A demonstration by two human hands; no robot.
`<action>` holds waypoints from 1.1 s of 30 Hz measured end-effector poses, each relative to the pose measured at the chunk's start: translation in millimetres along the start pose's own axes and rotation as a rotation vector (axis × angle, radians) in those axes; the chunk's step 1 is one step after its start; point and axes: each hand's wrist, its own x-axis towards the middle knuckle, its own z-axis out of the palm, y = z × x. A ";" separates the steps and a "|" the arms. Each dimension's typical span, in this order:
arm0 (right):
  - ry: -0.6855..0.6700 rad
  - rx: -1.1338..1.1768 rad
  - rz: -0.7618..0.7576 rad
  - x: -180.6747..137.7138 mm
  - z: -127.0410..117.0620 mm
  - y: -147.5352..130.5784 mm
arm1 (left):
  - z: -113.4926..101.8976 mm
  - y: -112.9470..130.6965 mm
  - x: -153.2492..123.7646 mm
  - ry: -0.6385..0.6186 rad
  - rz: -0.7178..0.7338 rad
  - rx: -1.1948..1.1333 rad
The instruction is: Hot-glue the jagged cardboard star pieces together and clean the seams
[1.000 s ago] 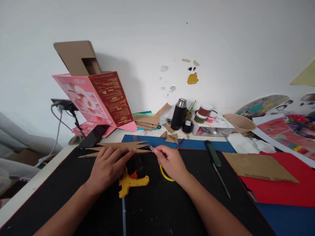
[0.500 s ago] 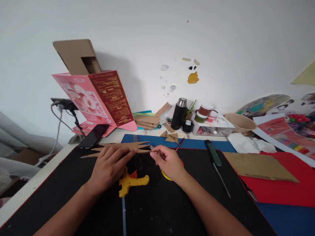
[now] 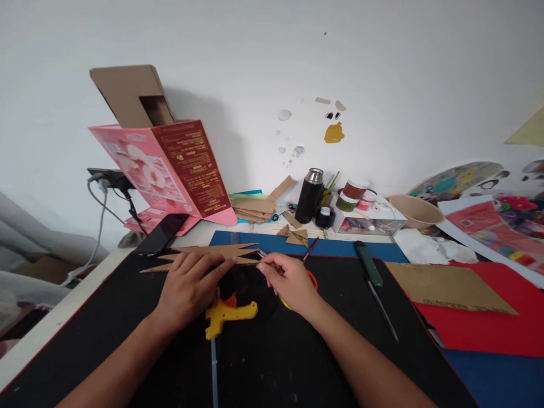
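My left hand (image 3: 191,286) lies over a brown cardboard piece (image 3: 232,251) cut into long pointed spikes, holding it down at its middle. Its spikes stick out on both sides of the hand. With thumb and fingertips together, my right hand (image 3: 289,281) pinches the tip of a right-hand spike. A yellow glue gun (image 3: 232,311) with an orange trigger rests just below my left hand, partly hidden by it. From its end runs a translucent glue stick (image 3: 214,368). Scissors with red and yellow handles (image 3: 313,279) lie under my right hand, mostly covered.
A green-handled knife-like tool (image 3: 369,266) lies on the black mat (image 3: 263,368) to the right. Beyond are cardboard scraps (image 3: 296,236), a black flask (image 3: 310,195) and paint jars (image 3: 355,190). A phone (image 3: 161,235) and pink box (image 3: 170,170) stand left; a cardboard sheet (image 3: 454,286) lies right.
My right hand has shifted very slightly left along the spike, showing more of the scissors' red handle. The left hand and cardboard look the same.
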 end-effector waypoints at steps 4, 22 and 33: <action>-0.011 -0.015 0.003 0.3 -2.0 -1.6 | 1.5 -2.3 -1.3 0.003 0.002 0.003; -0.471 -0.830 -0.388 -28.0 34.9 -21.2 | 9.0 -15.1 -0.2 0.102 -0.182 -0.021; -0.436 -0.645 -0.295 -25.5 40.6 -17.0 | 6.6 -22.1 -0.5 0.176 -0.293 -0.084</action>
